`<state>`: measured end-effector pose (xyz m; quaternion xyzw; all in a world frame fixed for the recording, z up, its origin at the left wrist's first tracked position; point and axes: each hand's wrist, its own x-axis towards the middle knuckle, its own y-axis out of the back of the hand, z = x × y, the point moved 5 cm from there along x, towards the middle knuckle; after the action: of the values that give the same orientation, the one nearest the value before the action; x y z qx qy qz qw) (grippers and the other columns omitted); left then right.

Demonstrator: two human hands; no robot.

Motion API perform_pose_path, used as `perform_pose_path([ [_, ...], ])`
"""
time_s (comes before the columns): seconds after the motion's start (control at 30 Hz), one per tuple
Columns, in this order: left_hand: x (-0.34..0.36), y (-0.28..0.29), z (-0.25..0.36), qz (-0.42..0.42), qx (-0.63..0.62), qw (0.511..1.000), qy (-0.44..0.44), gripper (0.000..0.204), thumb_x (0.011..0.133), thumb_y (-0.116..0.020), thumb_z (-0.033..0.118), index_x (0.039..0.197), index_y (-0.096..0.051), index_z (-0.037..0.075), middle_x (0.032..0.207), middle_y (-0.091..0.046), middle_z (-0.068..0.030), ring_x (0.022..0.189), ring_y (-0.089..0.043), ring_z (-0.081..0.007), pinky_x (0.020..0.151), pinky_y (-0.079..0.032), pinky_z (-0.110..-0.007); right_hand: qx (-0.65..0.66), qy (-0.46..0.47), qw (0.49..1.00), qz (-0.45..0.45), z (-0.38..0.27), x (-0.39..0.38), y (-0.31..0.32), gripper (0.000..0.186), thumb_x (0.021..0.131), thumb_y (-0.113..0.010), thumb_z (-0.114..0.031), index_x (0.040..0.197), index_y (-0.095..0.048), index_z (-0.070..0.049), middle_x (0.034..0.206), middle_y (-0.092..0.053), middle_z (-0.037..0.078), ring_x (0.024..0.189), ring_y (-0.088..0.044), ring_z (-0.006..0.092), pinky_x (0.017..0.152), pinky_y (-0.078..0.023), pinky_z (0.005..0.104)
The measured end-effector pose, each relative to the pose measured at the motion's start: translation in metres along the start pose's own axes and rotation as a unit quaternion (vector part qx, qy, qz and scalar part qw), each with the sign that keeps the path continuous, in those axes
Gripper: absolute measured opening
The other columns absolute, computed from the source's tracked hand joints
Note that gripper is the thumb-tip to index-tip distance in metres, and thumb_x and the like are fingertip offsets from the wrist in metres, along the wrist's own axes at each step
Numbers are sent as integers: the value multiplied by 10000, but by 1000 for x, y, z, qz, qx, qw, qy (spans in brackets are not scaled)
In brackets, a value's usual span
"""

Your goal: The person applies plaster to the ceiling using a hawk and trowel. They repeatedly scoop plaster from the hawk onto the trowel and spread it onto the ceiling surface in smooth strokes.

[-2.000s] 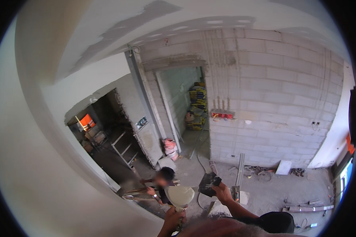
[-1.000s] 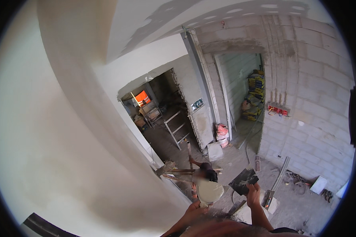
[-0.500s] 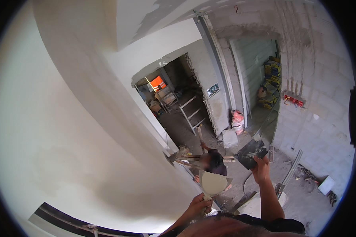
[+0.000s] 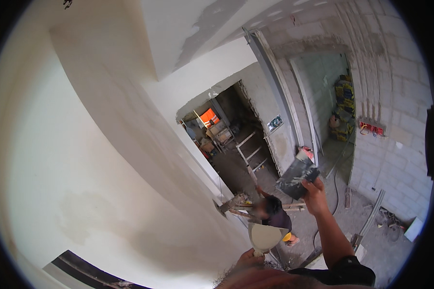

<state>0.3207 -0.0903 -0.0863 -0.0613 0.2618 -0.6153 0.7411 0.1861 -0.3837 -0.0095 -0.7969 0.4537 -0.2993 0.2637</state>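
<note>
Raised since a moment ago, the black plate [image 4: 298,178] has come up and away from the wide trowel [image 4: 282,233], so the gap between the two is bigger than it was a second earlier, and the plate now covers part of the pink bag [image 4: 305,153] behind it. The worker's right hand [image 4: 314,196] grips the plate by its near edge, arm stretched forward; pale smears run across the plate's dark face. Low in front of the body, the left hand [image 4: 250,259] is closed around the trowel's handle, and a smooth mound of cream plaster [image 4: 265,237] covers most of the blade. Neither tool touches the wall; the two stand apart, the plate higher and to the right of the trowel.

To the worker's left runs a smooth, pale wall [image 4: 96,168] with a darker patch [image 4: 173,245] low down. Just beyond the trowel, a second person [image 4: 280,219] in a dark top is bent down near some timber [image 4: 241,204], an arm reaching forward. Past them a rough doorway [image 4: 226,139] shows a ladder [image 4: 250,150] and a bright orange cloth [image 4: 209,118]. Stacked bags [image 4: 344,98] fill part of the next opening, and red boxes [image 4: 371,128] sit in the block wall [image 4: 405,86] at right.
</note>
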Motion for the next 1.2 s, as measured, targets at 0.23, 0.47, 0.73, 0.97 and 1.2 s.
perform_pose_path([
  [0.23,9,4,-9,8,16,1000,-11,377,930,-630,106,1289,-559,17,835,-580,-5,669,-566,-84,582,-447,-238,-481,341,796,-137,-147,57,-125,252,990,-635,-136,1201,-594,-5,1038,-679,195,978,-689,336,842,-521,376],
  [0.47,31,25,-29,16,34,999,-35,339,931,-614,144,1252,-567,47,780,-568,-12,615,-556,-104,518,-431,-260,-364,632,681,-72,-299,69,-263,254,918,-729,-100,1148,-659,-19,983,-685,132,856,-670,218,776,-525,304],
  [0.73,67,43,-48,18,78,996,-42,297,932,-596,188,1210,-577,82,719,-555,-20,552,-544,-127,446,-412,-286,-254,764,575,-147,-399,20,-323,111,913,-730,-15,1013,-702,22,926,-695,-13,831,-602,44,756,-477,184],
  [0.97,82,54,-65,40,100,994,-29,265,933,-580,226,1172,-585,112,664,-543,-27,498,-533,-147,382,-396,-308,-299,788,500,-200,-437,-3,-339,212,1002,-643,-132,1178,-655,-14,1083,-650,68,965,-613,155,847,-498,318],
  [1.2,88,59,-75,24,90,995,-33,297,933,-594,276,1188,-595,122,646,-549,-33,479,-541,-168,363,-414,-332,-269,784,497,-256,-433,-29,-377,73,926,-697,41,970,-691,-16,913,-615,-21,793,-511,55,717,-421,195],
])
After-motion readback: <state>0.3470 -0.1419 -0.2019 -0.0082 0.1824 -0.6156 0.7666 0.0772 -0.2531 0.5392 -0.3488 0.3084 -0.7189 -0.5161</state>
